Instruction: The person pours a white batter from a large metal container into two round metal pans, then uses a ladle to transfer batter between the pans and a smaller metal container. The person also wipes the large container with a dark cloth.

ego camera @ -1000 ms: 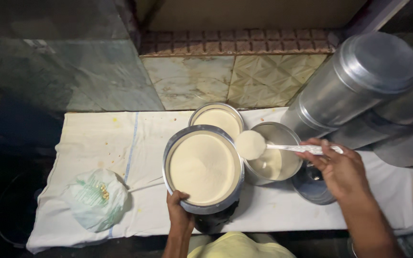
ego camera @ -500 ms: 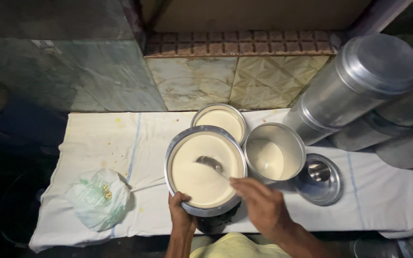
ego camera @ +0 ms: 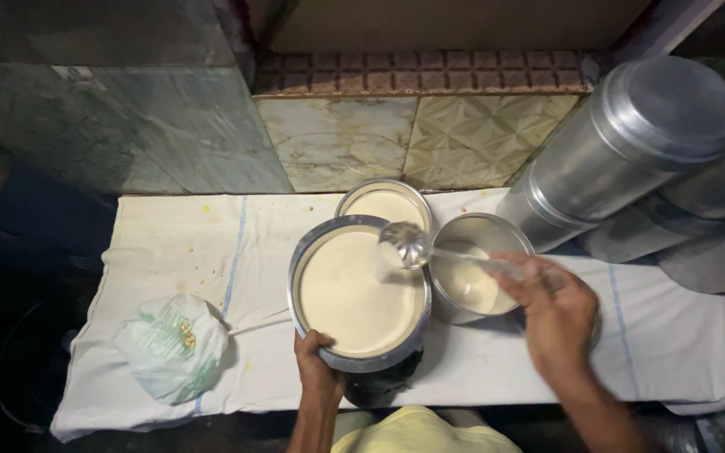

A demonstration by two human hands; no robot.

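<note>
A steel ladle (ego camera: 407,242) hangs over the right rim of the large steel container (ego camera: 359,294), its bowl turned toward the camera and looking empty, its handle running right into the right hand (ego camera: 551,312), whose fingers are curled around it. The container is round, filled almost to the brim with a smooth, pale cream powder or batter; which of the two cannot be told. The left hand (ego camera: 316,371) clasps its near rim, thumb over the edge and fingers underneath, holding it over a dark base.

Just behind it stands a smaller steel tin (ego camera: 386,201) with the same pale filling, touching or nearly touching the big container. To the right sits a second steel pot (ego camera: 480,267), partly filled, directly under the ladle handle. A steel lid lies beyond the right hand, mostly hidden by it.

All of this rests on a white cloth (ego camera: 169,243) with a thin blue stripe and a few small stains, spread over the surface. At the left lies a knotted pale green plastic bag (ego camera: 169,346). Tall steel canisters (ego camera: 631,151) crowd the right side, close to the right hand. A tiled wall (ego camera: 413,138) rises behind.
</note>
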